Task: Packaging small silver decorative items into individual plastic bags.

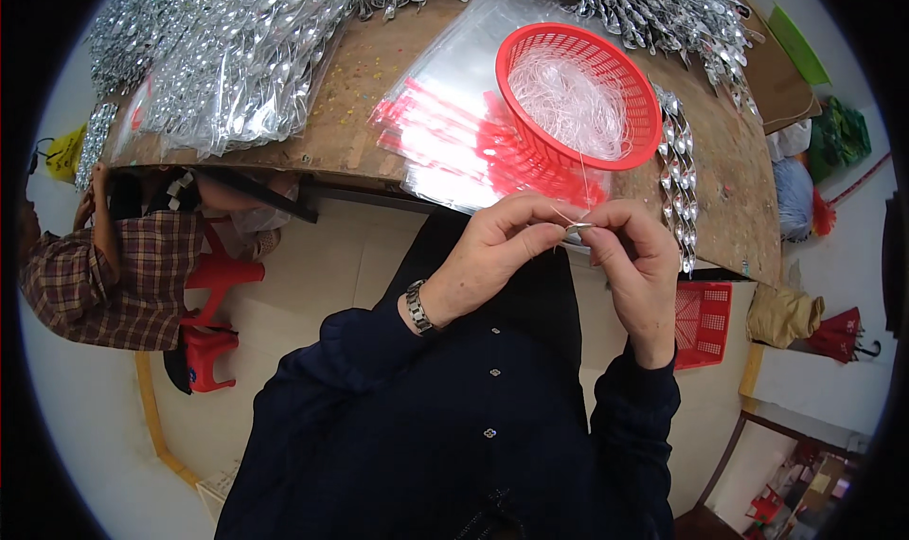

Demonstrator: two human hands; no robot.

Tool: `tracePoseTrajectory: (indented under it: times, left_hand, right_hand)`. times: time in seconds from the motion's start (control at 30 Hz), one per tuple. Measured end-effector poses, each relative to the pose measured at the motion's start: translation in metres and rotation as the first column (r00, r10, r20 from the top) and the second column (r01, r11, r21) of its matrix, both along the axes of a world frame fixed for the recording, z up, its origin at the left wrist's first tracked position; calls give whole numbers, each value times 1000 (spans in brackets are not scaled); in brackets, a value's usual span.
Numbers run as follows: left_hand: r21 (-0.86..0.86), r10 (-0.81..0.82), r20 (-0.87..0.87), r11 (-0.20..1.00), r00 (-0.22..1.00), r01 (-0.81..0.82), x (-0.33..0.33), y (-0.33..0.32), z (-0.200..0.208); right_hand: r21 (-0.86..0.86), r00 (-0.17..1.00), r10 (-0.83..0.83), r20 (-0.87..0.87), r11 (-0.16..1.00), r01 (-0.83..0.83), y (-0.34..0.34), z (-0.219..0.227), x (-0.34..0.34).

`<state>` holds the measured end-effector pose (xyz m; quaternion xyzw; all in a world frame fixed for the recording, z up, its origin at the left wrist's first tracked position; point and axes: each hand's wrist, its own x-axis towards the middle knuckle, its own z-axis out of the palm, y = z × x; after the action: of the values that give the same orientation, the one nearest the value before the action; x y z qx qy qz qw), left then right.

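Note:
In front of the table edge, my left hand [492,256] and my right hand [636,261] meet fingertip to fingertip, both closed in a pinch. Between them is a small shiny silver piece [579,228], its far end hidden by the fingers. A thin clear thread [583,182] runs from the red plastic basket [642,114] down to my fingertips. My left thumb and finger pinch the thread at the silver piece; my right thumb and finger grip the silver piece. Inside the basket lies a tangled heap of pale threads [568,95].
Clear plastic bags with red edges [445,138] lie under and beside the basket. Silver twisted strands [677,180] hang over the table's right edge; bagged silver strands [251,81] pile up at left. Another person in a plaid shirt [123,275] sits at left. A red crate [703,322] stands below.

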<state>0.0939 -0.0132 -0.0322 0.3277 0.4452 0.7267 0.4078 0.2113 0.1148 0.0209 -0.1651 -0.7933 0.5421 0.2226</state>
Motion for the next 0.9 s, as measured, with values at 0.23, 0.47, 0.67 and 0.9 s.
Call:
tracePoseTrajectory:
  times: [0.23, 0.47, 0.67, 0.9]
  left_hand:
    - [12, 11, 62, 1000, 998, -12, -1, -2, -7]
    - [-48, 2, -44, 999, 999, -4, -3, -5, -9]
    - [-42, -7, -140, 999, 990, 1, -4, -8, -8]
    - [-15, 56, -45, 998, 997, -57, -12, -7, -10]
  right_hand:
    - [121, 999, 43, 26, 992, -46, 0, -14, 8]
    - [110, 999, 44, 31, 993, -47, -9, -26, 14]
    - [176, 997, 54, 60, 982, -64, -15, -26, 16]
    - [450, 960, 99, 261, 867, -212, -6, -8, 23]
